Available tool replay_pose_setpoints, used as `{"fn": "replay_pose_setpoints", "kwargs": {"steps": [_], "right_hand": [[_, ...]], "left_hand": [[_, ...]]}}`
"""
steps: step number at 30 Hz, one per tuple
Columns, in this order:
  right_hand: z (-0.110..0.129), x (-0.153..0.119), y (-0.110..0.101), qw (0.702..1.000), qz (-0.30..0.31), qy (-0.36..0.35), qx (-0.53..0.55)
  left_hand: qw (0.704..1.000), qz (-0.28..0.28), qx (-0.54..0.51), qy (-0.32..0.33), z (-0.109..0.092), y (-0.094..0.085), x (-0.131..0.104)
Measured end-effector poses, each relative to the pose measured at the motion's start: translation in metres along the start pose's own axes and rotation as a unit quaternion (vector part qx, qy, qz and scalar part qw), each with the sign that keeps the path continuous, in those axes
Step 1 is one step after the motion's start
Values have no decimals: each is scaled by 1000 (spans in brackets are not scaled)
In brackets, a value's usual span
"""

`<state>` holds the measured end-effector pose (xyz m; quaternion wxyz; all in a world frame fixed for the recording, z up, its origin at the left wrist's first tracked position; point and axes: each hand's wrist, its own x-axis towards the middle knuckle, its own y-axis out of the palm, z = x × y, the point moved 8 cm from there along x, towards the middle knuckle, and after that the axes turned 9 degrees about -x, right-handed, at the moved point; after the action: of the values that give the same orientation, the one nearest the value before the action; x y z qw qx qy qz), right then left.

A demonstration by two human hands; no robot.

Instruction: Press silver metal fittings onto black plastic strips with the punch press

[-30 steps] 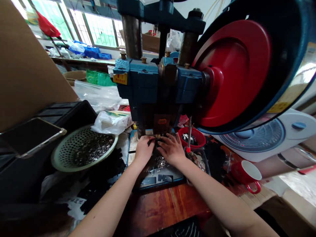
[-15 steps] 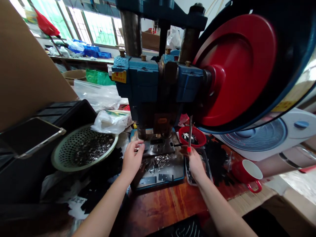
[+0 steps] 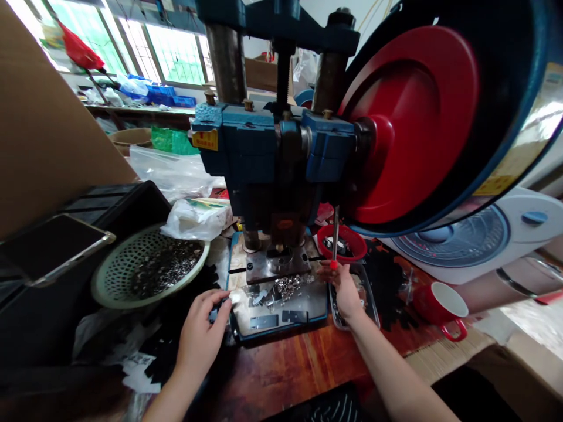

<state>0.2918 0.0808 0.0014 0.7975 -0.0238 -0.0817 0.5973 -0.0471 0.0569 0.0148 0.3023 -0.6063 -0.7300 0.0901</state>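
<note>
My left hand (image 3: 203,328) is by the front left corner of the press base, thumb and fingers curled together. Something small and dark shows between them, too hidden to name. My right hand (image 3: 345,290) is closed around the lower end of a metal lever (image 3: 336,234) with a red tip, right of the press. Between the hands, the press (image 3: 253,146) stands over a steel die plate (image 3: 259,266). Small shiny metal bits (image 3: 288,288) lie in front of the die. Two flat dark plates (image 3: 264,322) rest along the base's front edge.
A pale green colander (image 3: 103,287) of small metal parts stands at left, beside a phone (image 3: 57,246). At right are a red basket (image 3: 361,249), a clear tray (image 3: 373,313), a red mug (image 3: 433,305) and a white fan (image 3: 519,234). A large red wheel (image 3: 422,117) overhangs the right side.
My left hand has drawn back from the die toward the base's front left corner. The central part of the press above the die has shifted. My right hand stays at the lever.
</note>
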Motion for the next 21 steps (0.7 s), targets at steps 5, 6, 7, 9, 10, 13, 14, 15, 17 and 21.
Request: {"fn": "replay_pose_setpoints", "kwargs": {"steps": [5, 6, 7, 9, 10, 13, 14, 15, 17, 21], "right_hand": [[22, 29, 36, 983, -2, -47, -179], [31, 36, 49, 971, 19, -75, -227], [37, 43, 63, 956, 41, -102, -273], [41, 54, 82, 939, 76, -111, -318], [39, 58, 86, 939, 80, -103, -320], [29, 66, 71, 968, 30, -55, -242], [25, 67, 60, 977, 5, -43, -211], [22, 67, 48, 982, -15, -34, -185], [17, 65, 23, 987, -42, -21, -155], [13, 40, -13, 995, -64, 1, -71]], "left_hand": [[999, 43, 27, 6, -1, 1, -16], [997, 64, 33, 10, -4, 7, -18], [995, 86, 40, 15, -8, 14, -20], [990, 128, 58, 23, -18, 29, -25], [987, 146, 68, 26, -22, 35, -26], [977, 189, 88, 34, -32, 49, -30], [975, 199, 94, 37, -34, 52, -31], [972, 209, 98, 40, -35, 54, -31], [968, 225, 107, 44, -35, 57, -30], [962, 247, 112, 36, -33, 60, -28]]}}
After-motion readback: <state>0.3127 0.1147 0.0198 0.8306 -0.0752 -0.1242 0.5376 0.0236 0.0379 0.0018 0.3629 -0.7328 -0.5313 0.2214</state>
